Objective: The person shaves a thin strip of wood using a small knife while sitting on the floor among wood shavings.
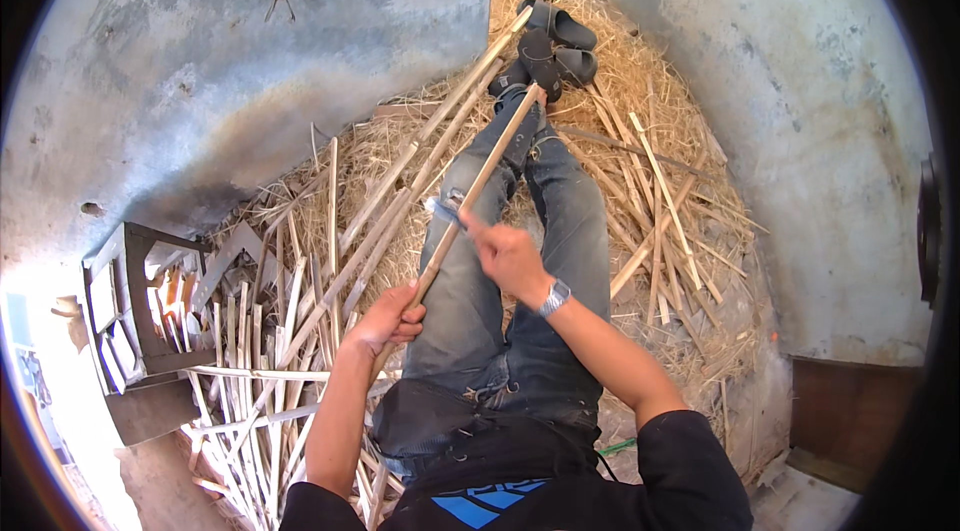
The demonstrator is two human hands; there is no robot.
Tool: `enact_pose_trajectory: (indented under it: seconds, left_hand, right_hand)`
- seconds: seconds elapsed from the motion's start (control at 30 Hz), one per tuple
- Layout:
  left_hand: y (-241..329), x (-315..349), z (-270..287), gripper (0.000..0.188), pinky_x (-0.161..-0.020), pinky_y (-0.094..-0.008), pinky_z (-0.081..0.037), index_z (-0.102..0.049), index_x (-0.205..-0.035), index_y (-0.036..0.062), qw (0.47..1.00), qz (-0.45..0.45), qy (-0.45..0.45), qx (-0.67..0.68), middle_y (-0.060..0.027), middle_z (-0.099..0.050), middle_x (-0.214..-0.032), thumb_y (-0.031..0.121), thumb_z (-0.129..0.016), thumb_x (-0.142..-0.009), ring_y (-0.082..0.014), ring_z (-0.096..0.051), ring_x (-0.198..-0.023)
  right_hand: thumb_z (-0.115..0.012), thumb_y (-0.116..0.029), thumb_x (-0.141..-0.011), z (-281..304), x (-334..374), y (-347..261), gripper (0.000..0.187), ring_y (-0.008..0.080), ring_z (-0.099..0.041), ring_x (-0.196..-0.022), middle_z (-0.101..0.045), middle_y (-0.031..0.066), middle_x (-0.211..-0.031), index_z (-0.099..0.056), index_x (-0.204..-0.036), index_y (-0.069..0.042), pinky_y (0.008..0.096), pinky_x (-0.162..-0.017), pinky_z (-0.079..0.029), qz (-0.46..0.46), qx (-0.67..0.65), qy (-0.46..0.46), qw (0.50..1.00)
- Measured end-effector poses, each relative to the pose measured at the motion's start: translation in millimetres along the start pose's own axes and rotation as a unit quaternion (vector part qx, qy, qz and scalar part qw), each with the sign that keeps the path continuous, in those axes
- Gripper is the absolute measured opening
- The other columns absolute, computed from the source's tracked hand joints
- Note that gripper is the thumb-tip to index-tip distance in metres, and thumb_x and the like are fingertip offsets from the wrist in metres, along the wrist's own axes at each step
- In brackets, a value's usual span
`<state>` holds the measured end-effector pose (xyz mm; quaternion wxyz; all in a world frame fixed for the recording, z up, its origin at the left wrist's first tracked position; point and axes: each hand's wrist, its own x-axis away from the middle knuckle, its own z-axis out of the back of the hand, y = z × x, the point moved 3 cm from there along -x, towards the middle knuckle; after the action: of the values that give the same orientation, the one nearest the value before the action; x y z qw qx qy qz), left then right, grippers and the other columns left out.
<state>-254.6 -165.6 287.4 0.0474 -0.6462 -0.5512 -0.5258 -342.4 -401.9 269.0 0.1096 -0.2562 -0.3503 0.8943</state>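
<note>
Weathered grey walls (300,41) enclosed scattered wood shavings (640,46), where the left hand (388,316) clamped a long wooden strip (502,146) over the left leg (460,316), seemingly for support, and the right hand (508,256), farther along, held a blade-like tool (445,212) against it.

A long wooden strip (488,174) and a small blade (446,214), both in my grip.
The strip is pale brown, narrow and quite straight; I hold it slanted above my legs (570,221), its far end near my ankles, its lower end leaning left toward my lap. The blade is greyish and short, and it lies across the strip around the middle, pointing out to the left; it is blurred, so I cannot tell whether its edge cuts in.
</note>
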Motion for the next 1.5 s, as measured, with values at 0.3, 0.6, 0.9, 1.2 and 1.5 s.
enact_pose_trajectory:
  seconds: [0.3,0.6,0.9,1.2,1.5]
  left_hand:
    - [-39,30,25,0.035,-0.045,-0.0252,-0.029,-0.069,-0.132,0.0095,0.966,-0.130,0.113,-0.195,0.0041,-0.040,-0.061,0.034,-0.054,-0.112,-0.0076,-0.036,-0.049]
    - [-38,41,-7,0.045,-0.085,-0.0458,-0.058,-0.067,-0.139,0.0078,0.753,-0.329,0.292,-0.490,-0.0278,-0.073,-0.111,0.025,-0.074,-0.098,-0.0442,-0.073,-0.100]
    - [-22,37,-20,0.043,-0.079,-0.0485,-0.057,-0.069,-0.136,0.0101,0.713,-0.351,0.294,-0.531,-0.0285,-0.073,-0.099,0.025,-0.075,-0.096,-0.0463,-0.072,-0.091]
    - [-27,27,-16,0.027,-0.063,-0.0548,-0.055,-0.069,-0.108,0.0078,0.658,-0.329,0.332,-0.590,-0.0249,-0.070,-0.077,0.032,-0.073,-0.097,-0.0473,-0.070,-0.073]
    - [-22,14,-13,0.025,-0.061,-0.0562,-0.053,-0.070,-0.102,0.0074,0.693,-0.350,0.317,-0.545,-0.0264,-0.068,-0.072,0.032,-0.073,-0.097,-0.0490,-0.068,-0.071]
  right_hand:
    - [-0.066,-0.010,-0.101,32,-12,50,0.036,0.0241,-0.043,-0.050,-0.056,0.0227,-0.068,-0.071,-0.136,-0.016,0.0322,-0.052,-0.043,-0.127,-0.019,0.146,0.981]
    - [-0.069,-0.007,-0.098,43,57,12,0.044,0.0201,-0.055,-0.053,-0.061,0.0165,-0.068,-0.067,-0.142,-0.015,0.0346,-0.056,-0.046,-0.078,-0.048,0.006,0.996]
    - [-0.068,-0.022,-0.102,55,-20,49,0.034,0.0076,-0.049,-0.059,-0.059,0.0087,-0.065,-0.072,-0.135,-0.013,0.0311,-0.056,-0.044,-0.178,-0.037,0.156,0.971]
    - [-0.066,-0.019,-0.103,40,-26,86,0.034,0.0117,-0.051,-0.055,-0.059,0.0199,-0.067,-0.071,-0.136,-0.014,0.0334,-0.056,-0.047,-0.178,-0.039,0.156,0.971]
    - [-0.066,-0.017,-0.103,32,-5,79,0.035,0.0065,-0.044,-0.059,-0.051,0.0104,-0.064,-0.069,-0.137,-0.011,0.0290,-0.055,-0.043,-0.179,-0.097,0.134,0.970]
